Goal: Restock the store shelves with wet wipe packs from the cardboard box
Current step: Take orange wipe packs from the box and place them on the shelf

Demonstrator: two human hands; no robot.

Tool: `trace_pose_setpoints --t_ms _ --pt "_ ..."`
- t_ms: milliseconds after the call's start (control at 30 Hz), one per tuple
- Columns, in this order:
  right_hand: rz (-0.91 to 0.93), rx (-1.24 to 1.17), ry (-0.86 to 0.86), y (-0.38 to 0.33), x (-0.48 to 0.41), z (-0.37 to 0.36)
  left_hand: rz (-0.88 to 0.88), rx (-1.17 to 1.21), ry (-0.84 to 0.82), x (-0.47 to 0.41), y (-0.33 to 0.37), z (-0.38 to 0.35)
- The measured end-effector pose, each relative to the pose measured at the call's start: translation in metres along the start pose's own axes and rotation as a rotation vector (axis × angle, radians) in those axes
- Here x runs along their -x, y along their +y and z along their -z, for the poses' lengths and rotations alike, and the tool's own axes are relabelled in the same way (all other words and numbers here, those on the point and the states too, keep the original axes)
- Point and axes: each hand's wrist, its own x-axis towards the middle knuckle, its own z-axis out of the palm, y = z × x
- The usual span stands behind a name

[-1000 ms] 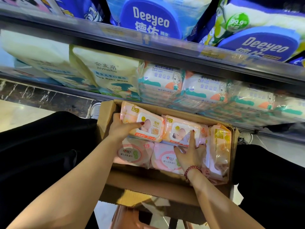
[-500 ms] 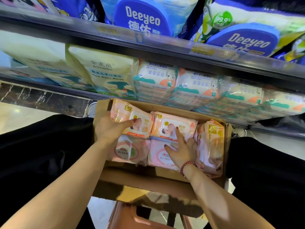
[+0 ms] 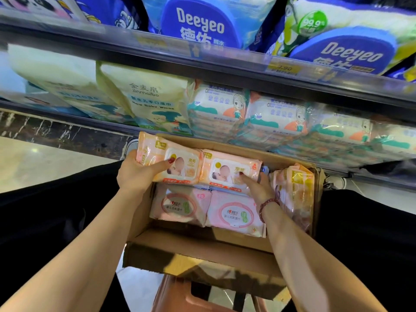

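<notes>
Two hands are in the brown cardboard box [image 3: 202, 246]; left hand [image 3: 132, 174] grasps the far-left peach plastic wipe pack [image 3: 157, 154]; right hand [image 3: 258, 188] touches the neighbouring peach pack [image 3: 229, 167], grip unclear.

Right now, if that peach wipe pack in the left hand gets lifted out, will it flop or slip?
Probably soft yet shape-holding: the peach wipe pack looks a flat slab though the left hand grips only one end. Its glossy film looks slippery; the thumb across its front should help. It looks plump, so likely weighty for its size.
</notes>
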Motion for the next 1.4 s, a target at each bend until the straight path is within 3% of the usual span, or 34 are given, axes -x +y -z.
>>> trace_pose_setpoints --t_ms 267,567,767,1033,1167,1400 --pt "-0.088 0.028 -0.078 -0.003 0.001 -0.005 0.003 -0.027 0.012 0.001 0.000 0.000" --pt "-0.046 -0.104 -0.013 0.000 0.014 -0.014 -0.005 -0.048 0.035 0.005 0.002 0.001" --pt "-0.097 -0.202 -0.142 0.000 0.022 -0.027 -0.066 -0.120 0.089 0.011 0.014 0.007" --pt "-0.059 -0.287 -0.141 -0.008 0.055 -0.030 0.021 0.033 0.074 0.026 0.015 0.026" --pt "0.033 -0.306 -0.162 -0.028 0.083 -0.007 0.101 0.239 0.021 0.040 0.020 0.044" --pt "0.264 -0.359 -0.182 -0.075 0.150 0.051 -0.017 0.552 -0.124 0.091 0.054 0.084"
